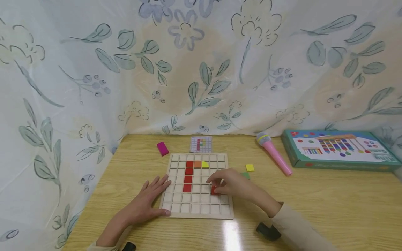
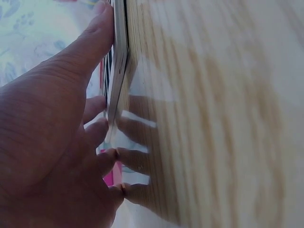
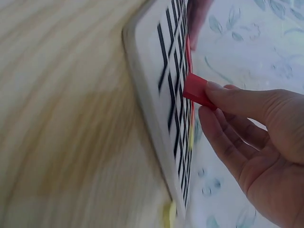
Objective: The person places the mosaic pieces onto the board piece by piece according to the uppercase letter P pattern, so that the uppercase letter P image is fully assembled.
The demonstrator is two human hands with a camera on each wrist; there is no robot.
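A wooden grid board (image 1: 201, 216) lies on the table, with a column of red square tiles (image 1: 187, 179) in it. Right of the column's top tile are an orange tile (image 1: 197, 164) and a yellow quarter-round tile (image 1: 205, 164). My left hand (image 1: 142, 204) rests at the board's left edge, fingers spread and fairly straight. Over the right part of the board, my right hand (image 1: 233, 184) pinches a red tile (image 3: 195, 89) between thumb and fingers. In the right wrist view that tile is tilted close to the grid; whether it touches is unclear.
Behind the board lies a pattern card (image 1: 201, 144), with a magenta block (image 1: 162, 148) to its left. Right of the board are a yellow square (image 1: 249, 167) and a green piece (image 1: 245, 175). Further right lie a pink toy microphone (image 1: 276, 156) and a flat game box (image 1: 342, 150).
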